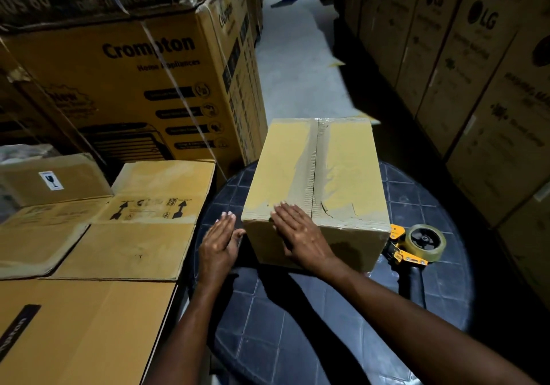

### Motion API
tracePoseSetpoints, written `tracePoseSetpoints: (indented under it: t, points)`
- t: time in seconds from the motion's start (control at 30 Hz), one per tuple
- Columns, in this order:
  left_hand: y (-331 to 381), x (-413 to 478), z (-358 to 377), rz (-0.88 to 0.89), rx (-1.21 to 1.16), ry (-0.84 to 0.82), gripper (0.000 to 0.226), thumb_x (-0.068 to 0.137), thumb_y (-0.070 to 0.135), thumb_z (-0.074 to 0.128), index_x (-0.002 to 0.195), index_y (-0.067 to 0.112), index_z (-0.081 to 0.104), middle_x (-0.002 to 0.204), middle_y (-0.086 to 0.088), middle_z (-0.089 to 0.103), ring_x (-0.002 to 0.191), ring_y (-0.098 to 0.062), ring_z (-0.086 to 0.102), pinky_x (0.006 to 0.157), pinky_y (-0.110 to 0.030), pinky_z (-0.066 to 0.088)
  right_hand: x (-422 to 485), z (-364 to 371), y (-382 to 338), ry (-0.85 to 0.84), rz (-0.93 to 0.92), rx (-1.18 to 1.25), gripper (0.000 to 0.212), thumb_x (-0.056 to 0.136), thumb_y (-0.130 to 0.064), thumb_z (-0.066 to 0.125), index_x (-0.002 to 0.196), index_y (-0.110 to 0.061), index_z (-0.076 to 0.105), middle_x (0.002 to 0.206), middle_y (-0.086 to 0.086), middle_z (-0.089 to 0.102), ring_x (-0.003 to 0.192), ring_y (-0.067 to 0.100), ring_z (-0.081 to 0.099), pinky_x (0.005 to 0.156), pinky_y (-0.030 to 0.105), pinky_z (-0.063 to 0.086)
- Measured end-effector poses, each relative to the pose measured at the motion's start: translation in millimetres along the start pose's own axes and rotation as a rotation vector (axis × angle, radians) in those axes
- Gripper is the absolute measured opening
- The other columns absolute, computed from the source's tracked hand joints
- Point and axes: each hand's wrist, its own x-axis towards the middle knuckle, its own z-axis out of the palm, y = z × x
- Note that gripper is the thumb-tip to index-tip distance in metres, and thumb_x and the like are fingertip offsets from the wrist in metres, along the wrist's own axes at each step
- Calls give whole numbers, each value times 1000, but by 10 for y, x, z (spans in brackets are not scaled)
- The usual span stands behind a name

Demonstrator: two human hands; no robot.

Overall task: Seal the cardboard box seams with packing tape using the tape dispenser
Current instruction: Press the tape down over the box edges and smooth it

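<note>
R hand [297,232] flat, fingers together, pressing tape over near top edge of cardboard box [342,170], prob. smoothing it down. L hand [220,235] flat, fingers straight, at box's left side, likely bracing. Box sits twd table [297,325] far edge. Tape dispenser [416,244] lies unheld nr right edge, just beside box.

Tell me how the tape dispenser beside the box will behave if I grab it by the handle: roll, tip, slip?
The tape dispenser lies on its side on the table, so it probably won't roll. Its tape roll looks fairly full, so the head end may dip when lifted by the dark handle. The table's gridded surface likely limits sliding.
</note>
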Motion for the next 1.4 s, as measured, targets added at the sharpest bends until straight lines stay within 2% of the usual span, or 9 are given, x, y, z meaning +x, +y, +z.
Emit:
tracePoseSetpoints:
  t: [0.2, 0.4, 0.57, 0.67, 0.77, 0.97, 1.1, 1.23, 1.4]
  points:
    - [127, 150, 54, -302, -114, -28, 71, 76, 58, 74, 132, 14, 66, 122, -11, 70, 113, -27, 64, 94, -42, 55, 253, 50, -120, -208, 68, -61, 96, 70, -16, 89, 152, -3, 41, 159, 19, 37, 151, 32, 30, 122, 37, 2]
    - [181, 308, 70, -328, -138, -26, 43, 69, 32, 91, 105, 12, 78, 96, -5, 73, 89, -17, 64, 78, -35, 56, 243, 85, -104, -184, 61, -74, 92, 72, -13, 85, 152, -5, 41, 159, 17, 37, 151, 30, 29, 123, 35, 3]
    - [207, 383, 29, -422, -166, -65, 32, 71, 22, 91, 97, 8, 80, 94, -2, 75, 82, -13, 69, 69, -3, 45, 250, 34, -147, -198, 78, -40, 92, 73, -10, 84, 154, -5, 39, 160, 16, 35, 152, 29, 27, 123, 34, 3]
    - [228, 367, 21, -434, -141, -80, 22, 78, 8, 84, 99, 5, 79, 97, -7, 76, 83, -12, 68, 79, -13, 54, 251, 15, -135, -195, 79, -19, 91, 78, -9, 80, 156, -7, 34, 163, 14, 28, 154, 26, 21, 122, 29, -4]
    - [354, 295, 52, -451, -68, -12, 23, 81, 2, 80, 104, 3, 78, 101, -11, 76, 83, -11, 65, 75, -4, 46, 251, 12, -128, -201, 80, -3, 90, 78, -6, 79, 156, -8, 34, 163, 14, 29, 155, 26, 20, 123, 29, -3]
    - [626, 102, 213, -648, -199, 179, 20, 86, -4, 69, 103, 4, 77, 94, -12, 77, 77, -20, 71, 71, -39, 63, 263, 21, -116, -216, 85, 1, 87, 80, -4, 75, 156, -6, 33, 163, 16, 28, 155, 27, 19, 121, 28, -7]
    - [690, 21, 306, -616, -134, 241, 24, 84, -6, 70, 106, 4, 76, 90, -15, 77, 71, -25, 70, 62, -44, 62, 273, 29, -90, -226, 74, 17, 87, 80, -4, 74, 156, -6, 33, 164, 17, 28, 155, 28, 19, 122, 29, -6]
    - [743, -165, 533, -485, 40, 74, 49, 90, -9, 61, 136, 6, 60, 136, -16, 61, 113, -32, 68, 87, -46, 61, 281, 22, -64, -225, 44, 5, 82, 84, -4, 70, 156, -4, 32, 164, 18, 26, 155, 29, 19, 122, 31, -7]
    - [767, -353, 641, -346, 128, -164, 72, 97, -4, 44, 159, 10, 11, 165, -11, 3, 153, -26, 9, 112, -40, 44, 280, 19, -35, -223, 12, 21, 69, 91, -3, 57, 156, -3, 32, 163, 20, 26, 155, 32, 18, 121, 33, -8]
